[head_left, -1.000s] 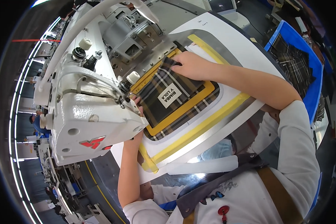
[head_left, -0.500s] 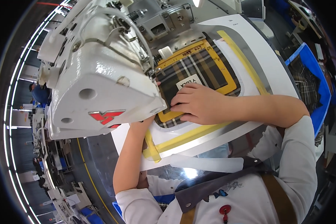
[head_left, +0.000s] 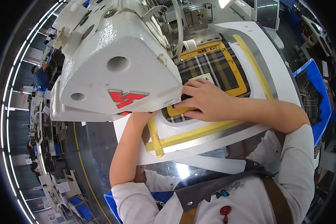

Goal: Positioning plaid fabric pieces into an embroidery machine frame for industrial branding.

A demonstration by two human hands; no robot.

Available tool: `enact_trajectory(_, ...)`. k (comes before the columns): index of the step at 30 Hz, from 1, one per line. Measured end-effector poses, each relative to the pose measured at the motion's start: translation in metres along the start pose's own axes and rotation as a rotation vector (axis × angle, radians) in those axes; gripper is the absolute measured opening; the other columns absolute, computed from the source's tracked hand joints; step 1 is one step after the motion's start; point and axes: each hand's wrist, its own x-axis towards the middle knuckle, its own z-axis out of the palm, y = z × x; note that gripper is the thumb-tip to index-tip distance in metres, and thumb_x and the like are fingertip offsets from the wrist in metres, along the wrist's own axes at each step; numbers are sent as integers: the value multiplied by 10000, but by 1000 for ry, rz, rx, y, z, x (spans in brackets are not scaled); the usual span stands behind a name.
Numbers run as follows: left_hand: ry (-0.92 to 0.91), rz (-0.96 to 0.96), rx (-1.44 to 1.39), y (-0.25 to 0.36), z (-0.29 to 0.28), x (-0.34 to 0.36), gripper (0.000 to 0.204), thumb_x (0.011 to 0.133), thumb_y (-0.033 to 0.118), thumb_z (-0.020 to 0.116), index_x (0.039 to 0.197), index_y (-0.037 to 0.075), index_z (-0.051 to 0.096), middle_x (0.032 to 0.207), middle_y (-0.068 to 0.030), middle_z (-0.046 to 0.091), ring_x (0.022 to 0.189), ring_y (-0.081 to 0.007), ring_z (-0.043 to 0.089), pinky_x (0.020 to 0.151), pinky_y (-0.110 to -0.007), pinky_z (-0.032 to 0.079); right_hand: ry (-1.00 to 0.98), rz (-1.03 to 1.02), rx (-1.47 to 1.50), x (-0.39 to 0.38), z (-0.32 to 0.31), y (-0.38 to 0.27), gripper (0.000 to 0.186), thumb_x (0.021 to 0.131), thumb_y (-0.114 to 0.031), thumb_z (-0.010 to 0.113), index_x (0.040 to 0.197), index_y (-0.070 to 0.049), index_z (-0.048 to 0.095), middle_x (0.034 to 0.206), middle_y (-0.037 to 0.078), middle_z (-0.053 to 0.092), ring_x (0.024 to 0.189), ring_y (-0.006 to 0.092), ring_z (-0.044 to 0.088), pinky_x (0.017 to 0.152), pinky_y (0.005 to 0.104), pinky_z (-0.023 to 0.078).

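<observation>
Hands (head_left: 208, 100), right shifted onto label (head_left: 206, 77), plaid (head_left: 212, 64) now flat

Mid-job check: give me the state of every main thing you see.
Dark plaid fabric: lying flat, partly covered.
Yellow rectangular frame: flat, plaid showing inside it.
Small white label: partly covered by fingers.
Glossy white machine head: cannot tell whether running.
Bare right hand: palm down, fingers bent.
Bare left hand: mostly hidden by machine.
Blue plastic bin: open-topped, holding plaid cloth.
</observation>
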Motion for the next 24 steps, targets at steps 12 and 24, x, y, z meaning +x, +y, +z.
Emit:
enact_trajectory(12, 81, 13, -19, 15, 1, 24, 389, 890, -7, 573, 1269, 0, 489, 1273, -107, 547, 1111, -162, 545, 961, -264, 436, 24, 12, -40, -4, 1, -2, 272, 797, -194, 681, 1059, -120, 677, 1052, 46, 575, 1050, 237, 534, 966, 403, 384)
enact_trajectory(24, 110, 3, -51, 21, 0, 31, 385, 919, 17, 522, 1300, 1, 471, 1290, -106, 533, 1101, -155, 545, 939, -244, 451, 55, -12, -60, -5, 4, 0, 263, 797, -186, 681, 1050, -115, 680, 1040, 54, 574, 1011, 246, 539, 930, 390, 410)
